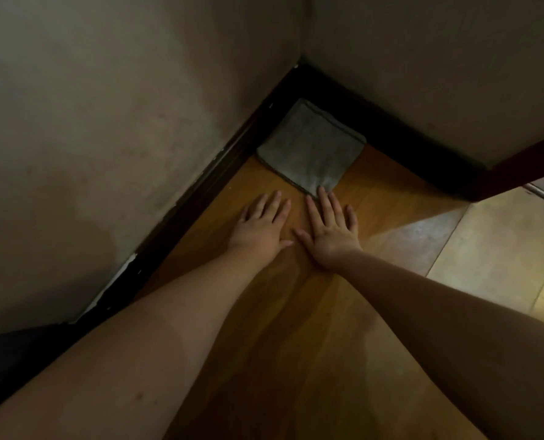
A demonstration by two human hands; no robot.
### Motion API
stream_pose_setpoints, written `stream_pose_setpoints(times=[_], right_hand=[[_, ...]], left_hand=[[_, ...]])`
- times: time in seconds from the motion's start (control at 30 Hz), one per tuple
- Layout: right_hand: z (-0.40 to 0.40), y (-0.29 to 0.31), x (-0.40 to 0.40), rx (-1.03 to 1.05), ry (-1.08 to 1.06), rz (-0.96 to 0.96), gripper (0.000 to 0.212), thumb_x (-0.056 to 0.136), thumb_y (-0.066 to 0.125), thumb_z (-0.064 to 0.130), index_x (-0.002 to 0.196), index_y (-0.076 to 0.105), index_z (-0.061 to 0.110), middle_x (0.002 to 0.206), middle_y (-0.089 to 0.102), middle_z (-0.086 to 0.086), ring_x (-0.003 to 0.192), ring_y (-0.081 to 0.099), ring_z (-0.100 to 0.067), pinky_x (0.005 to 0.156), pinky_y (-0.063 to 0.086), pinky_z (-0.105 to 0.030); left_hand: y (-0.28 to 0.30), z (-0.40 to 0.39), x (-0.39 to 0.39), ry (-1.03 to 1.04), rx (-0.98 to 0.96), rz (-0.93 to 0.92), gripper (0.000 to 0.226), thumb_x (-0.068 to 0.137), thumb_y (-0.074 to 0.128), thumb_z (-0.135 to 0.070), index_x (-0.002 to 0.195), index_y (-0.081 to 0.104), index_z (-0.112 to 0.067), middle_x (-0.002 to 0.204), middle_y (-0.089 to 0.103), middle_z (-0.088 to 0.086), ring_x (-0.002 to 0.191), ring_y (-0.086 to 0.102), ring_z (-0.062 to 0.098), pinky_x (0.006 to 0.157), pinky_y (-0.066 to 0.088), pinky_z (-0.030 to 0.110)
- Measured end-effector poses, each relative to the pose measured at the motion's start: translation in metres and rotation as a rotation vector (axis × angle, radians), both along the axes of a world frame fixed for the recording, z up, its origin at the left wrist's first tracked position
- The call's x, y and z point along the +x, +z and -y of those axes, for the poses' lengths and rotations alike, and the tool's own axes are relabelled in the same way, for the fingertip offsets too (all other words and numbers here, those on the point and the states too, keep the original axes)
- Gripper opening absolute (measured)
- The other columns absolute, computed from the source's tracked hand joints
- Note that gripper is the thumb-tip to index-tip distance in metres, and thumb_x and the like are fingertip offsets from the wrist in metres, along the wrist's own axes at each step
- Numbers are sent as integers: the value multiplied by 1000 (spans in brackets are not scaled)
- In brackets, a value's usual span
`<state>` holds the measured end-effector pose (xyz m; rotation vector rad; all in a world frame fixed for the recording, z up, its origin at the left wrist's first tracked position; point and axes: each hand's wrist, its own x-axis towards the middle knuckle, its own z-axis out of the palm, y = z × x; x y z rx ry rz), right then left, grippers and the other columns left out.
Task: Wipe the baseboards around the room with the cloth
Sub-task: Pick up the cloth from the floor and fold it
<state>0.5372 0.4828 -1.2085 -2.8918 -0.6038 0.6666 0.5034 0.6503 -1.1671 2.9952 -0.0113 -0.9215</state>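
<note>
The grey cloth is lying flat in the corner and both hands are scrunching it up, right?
Not quite. The cloth does lie flat in the corner, but nobody scrunches it. The head view shows the left hand flat on the floor, clear of it, and the right hand flat too, only its fingertips reaching the cloth's edge.

A grey square cloth [310, 147] is lying flat just beyond the hands, tucked into the corner where two dark baseboards [200, 188] are meeting, its near corner touching the right hand's [331, 230] fingertips.

Grey cloth [311, 147]: soft matt fabric. Baseboards [219, 173]: dark, slightly glossy, chipped paint near left. Floor [296, 312]: smooth warm wood laminate. Walls [121, 106]: matt, scuffed.
</note>
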Motion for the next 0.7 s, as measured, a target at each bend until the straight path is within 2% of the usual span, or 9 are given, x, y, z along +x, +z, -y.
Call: stream_pose_setpoints(times=[0.27,0.43,0.57,0.7], right_hand=[[-1,7,2,6,7,-26,77,91,6,72,153,-12,30,160,-23,7,145,-24,-13,115,-15,-46],[1,18,6,33,-9,-98,76,93,6,69,155,-6,27,160,-22,10,144,-24,-7,115,-16,-41],[10,27,-14,114,8,-122,79,92,6,69,156,2,23,163,-10,7,147,-13,-7,118,-11,-36],[22,32,-37,174,75,-97,77,94,11,66,156,11,20,163,5,3,149,0,-11,118,-5,-34]], left_hand=[[23,9,1,55,15,-87,81,101,34,-60,158,-13,-27,165,-23,-7,153,-11,20,123,10,48],[22,-3,-31,13,38,-94,74,102,22,-61,157,-17,-29,163,-24,-11,152,-13,17,123,2,46],[18,-22,-55,-40,43,43,68,105,21,-52,157,-16,-29,166,-16,-8,152,-12,16,123,-2,42],[9,-33,-70,-133,23,232,71,104,26,-47,156,-18,-26,167,-12,-3,153,-7,16,124,0,40]])
